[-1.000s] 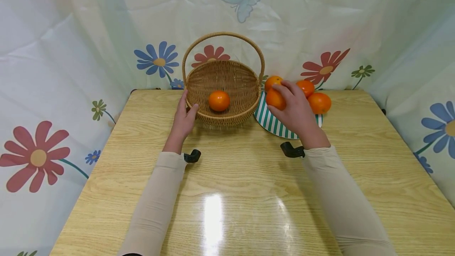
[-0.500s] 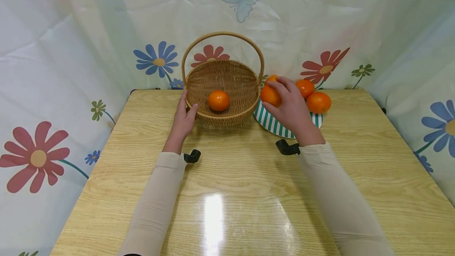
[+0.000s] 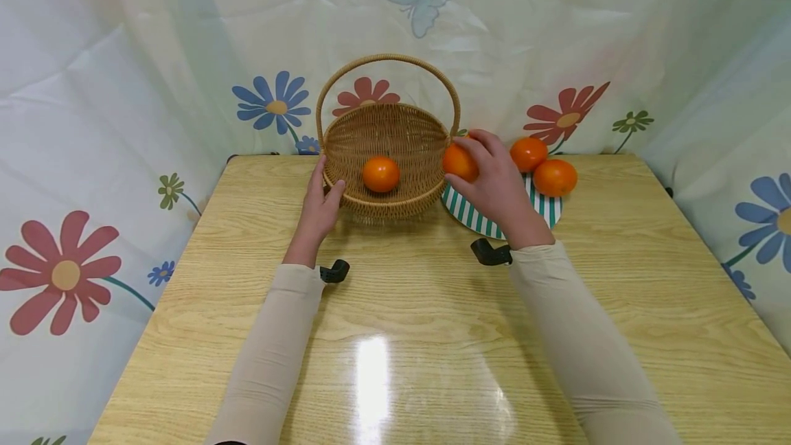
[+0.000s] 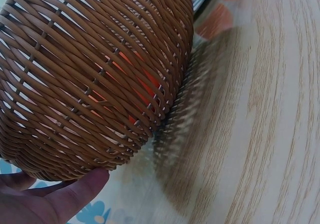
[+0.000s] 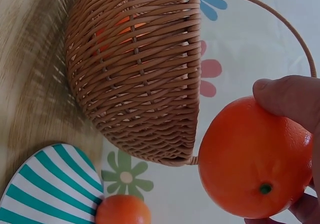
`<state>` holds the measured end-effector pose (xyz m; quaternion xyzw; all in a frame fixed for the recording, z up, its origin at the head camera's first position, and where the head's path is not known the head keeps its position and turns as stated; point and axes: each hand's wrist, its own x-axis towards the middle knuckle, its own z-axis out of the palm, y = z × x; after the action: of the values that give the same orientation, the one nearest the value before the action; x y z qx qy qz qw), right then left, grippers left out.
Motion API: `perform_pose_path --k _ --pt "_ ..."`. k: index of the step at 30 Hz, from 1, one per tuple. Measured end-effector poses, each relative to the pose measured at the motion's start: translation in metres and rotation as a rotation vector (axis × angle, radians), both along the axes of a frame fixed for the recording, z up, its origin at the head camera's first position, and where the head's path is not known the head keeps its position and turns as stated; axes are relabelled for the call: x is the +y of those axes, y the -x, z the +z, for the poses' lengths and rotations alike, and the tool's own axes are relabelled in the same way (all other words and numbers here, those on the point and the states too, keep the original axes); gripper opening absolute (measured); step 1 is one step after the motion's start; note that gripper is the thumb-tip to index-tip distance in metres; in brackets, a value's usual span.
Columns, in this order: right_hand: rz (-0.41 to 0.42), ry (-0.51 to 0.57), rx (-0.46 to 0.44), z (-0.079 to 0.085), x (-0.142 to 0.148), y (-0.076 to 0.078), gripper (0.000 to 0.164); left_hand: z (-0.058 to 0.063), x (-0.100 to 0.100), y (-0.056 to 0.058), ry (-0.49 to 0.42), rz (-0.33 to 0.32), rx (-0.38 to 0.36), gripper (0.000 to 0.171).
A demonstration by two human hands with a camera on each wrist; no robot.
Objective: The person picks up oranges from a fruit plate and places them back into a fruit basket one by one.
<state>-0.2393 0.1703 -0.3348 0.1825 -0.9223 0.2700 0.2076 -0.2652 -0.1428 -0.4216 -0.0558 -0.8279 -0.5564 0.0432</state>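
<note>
A wicker basket (image 3: 389, 204) with a tall arched handle stands at the back of the table, an orange (image 3: 380, 174) inside it. My left hand (image 3: 320, 210) holds the basket's left rim, thumb at the front; the left wrist view shows the thumb (image 4: 82, 194) against the weave. Between the fingers and thumb of my right hand (image 3: 497, 187) is another orange (image 3: 459, 163), raised beside the basket's right rim. Its green stem spot faces the right wrist camera. Behind that hand, one more orange is mostly hidden.
A green-and-white striped plate (image 3: 472, 217) lies right of the basket, partly under my right hand. Two oranges sit at its right side, the nearer orange (image 3: 555, 178) by its edge. A flowered cloth (image 3: 507, 40) hangs behind the wooden table (image 3: 420, 307).
My right hand has carried its orange leftward, from over the striped plate to the basket's right rim. The left hand and basket have stayed put.
</note>
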Motion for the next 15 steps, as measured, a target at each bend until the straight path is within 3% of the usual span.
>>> perform_pose_path --k 15 --pt "0.013 -0.015 0.025 -0.0011 -0.0102 0.0058 0.056 0.0015 0.0003 -0.0013 -0.008 -0.009 -0.012 0.066"
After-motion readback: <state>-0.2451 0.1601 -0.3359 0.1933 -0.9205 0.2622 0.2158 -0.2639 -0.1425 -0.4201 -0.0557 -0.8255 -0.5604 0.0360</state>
